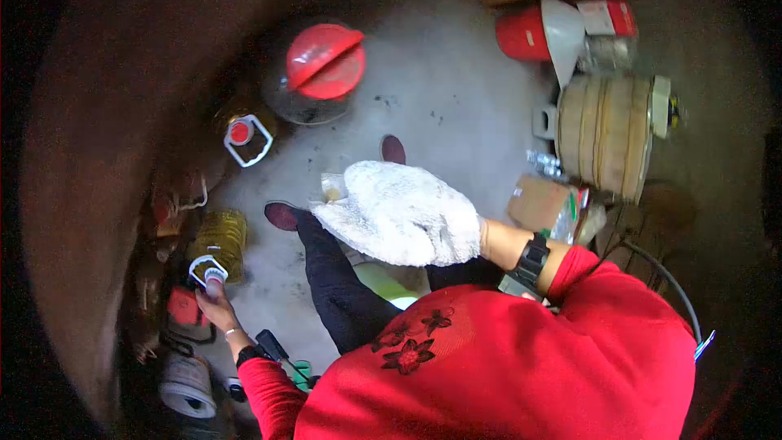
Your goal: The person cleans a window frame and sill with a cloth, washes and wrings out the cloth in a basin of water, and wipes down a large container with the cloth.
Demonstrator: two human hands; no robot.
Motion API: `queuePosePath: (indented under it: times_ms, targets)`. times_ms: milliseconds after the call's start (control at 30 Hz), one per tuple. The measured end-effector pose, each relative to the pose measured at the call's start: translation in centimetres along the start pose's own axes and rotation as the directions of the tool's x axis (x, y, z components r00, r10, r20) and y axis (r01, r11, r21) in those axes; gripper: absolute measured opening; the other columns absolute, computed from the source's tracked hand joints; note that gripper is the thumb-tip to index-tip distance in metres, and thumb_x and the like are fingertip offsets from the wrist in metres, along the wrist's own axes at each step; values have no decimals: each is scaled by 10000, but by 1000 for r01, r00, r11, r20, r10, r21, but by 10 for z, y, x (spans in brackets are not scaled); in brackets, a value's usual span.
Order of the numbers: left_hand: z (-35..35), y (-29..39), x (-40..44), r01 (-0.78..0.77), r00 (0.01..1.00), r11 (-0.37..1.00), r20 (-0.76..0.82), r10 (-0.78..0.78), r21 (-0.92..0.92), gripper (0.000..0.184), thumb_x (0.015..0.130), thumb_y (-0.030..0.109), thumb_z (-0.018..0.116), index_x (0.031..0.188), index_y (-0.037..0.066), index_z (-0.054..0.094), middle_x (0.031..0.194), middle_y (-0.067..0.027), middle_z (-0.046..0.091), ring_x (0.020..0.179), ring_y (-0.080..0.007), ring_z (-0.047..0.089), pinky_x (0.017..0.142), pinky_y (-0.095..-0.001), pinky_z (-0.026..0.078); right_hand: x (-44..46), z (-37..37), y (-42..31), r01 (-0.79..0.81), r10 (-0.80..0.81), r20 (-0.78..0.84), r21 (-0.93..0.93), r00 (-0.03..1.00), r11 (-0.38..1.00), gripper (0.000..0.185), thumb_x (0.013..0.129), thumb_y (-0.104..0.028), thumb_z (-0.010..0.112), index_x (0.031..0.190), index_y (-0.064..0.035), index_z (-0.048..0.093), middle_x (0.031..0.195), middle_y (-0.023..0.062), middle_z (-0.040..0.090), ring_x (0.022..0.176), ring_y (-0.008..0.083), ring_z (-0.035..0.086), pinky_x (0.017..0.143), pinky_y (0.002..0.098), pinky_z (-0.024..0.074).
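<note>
My left hand (215, 308) reaches out at the lower left, its fingers closed at the cap of a large jug of yellow oil (220, 236) with a white handle. A white terry towel (399, 213) is bunched around my right hand and held out in front of my body. The towel hides that hand's fingers; only its wrist shows, with a dark watch above it. At the towel's far end a small, clear, blurred item (331, 187) shows, whose kind I cannot make out.
Another oil jug with a red cap (240, 132) stands farther along the left wall, near a red lid (326, 62). On the right are a round wooden-slatted container (604, 137), a cardboard box (538, 203) and a red bucket (523, 34). A white roll (187, 387) lies lower left.
</note>
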State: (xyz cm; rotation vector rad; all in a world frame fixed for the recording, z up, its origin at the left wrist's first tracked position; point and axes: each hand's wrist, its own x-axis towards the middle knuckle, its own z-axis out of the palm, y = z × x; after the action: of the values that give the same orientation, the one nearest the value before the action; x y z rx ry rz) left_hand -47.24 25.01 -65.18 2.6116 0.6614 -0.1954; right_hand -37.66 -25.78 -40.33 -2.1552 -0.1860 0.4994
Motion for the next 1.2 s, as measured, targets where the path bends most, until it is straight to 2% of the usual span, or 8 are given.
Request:
queuePosePath:
  times_ms: [167,233,367,400,667,767,1000,1200]
  targets:
    - [-20,-26,28,134,962,979,217,-166,153,744,707,360,715,1231,-78,420,1240,-248,475,1161,-355,448,990,-400,340,21,-5,-15,-60,53,-84,-75,995,995,256,758,-199,596,987,-83,593,912,94,577,770,293,552,668,387,457]
    - [-25,-39,27,-150,988,961,12,151,234,773,703,410,711,1227,-74,413,1241,-252,466,1156,-364,440,982,-423,339,26,-6,-19,-67,57,-96,-109,994,992,229,771,-205,589,961,-77,594,879,106,567,759,303,546,659,393,452]
    - [-53,7,27,8,1000,957,17,-13,288,906,688,495,703,1296,-63,329,1273,-256,428,1167,-383,411,979,-452,328,33,-10,-26,-31,14,-99,-172,995,985,191,796,-216,575,910,-63,594,812,128,548,737,322,535,642,404,442]
    - [-40,-30,29,-96,990,932,-63,125,348,920,687,498,704,1307,-63,320,1261,-255,439,1155,-388,419,970,-456,336,34,-10,-28,-12,-7,-97,-190,995,982,186,802,-219,572,897,-60,594,795,134,543,731,327,532,637,407,439]
    - [-26,-4,49,-13,1000,994,23,10,109,753,753,350,683,1261,-105,365,1292,-282,397,1194,-359,407,1025,-397,304,50,-25,-49,-118,98,-93,-242,991,963,193,832,-238,544,834,-49,585,779,144,553,715,337,531,629,418,437]
    - [-22,56,50,39,994,990,107,-24,-139,737,728,224,725,1265,-116,351,1265,-284,428,1164,-358,434,993,-379,332,71,-27,-60,-31,11,-68,-302,998,953,188,819,-235,548,849,-53,585,799,144,553,737,338,529,648,418,434]
    - [17,65,50,-48,997,989,48,55,-139,693,709,211,745,1267,-25,408,1210,-209,493,1082,-305,490,927,-350,385,70,-35,-99,165,-235,-63,-540,970,825,204,775,-223,560,902,-65,583,868,146,555,812,342,521,714,418,421]
    - [5,118,36,-11,1000,919,-17,5,-393,616,676,210,743,1199,8,489,1132,-198,525,1012,-315,518,878,-376,428,66,-41,-118,371,-612,13,-805,791,463,252,737,-212,571,948,-76,582,928,148,557,876,346,513,771,418,410]
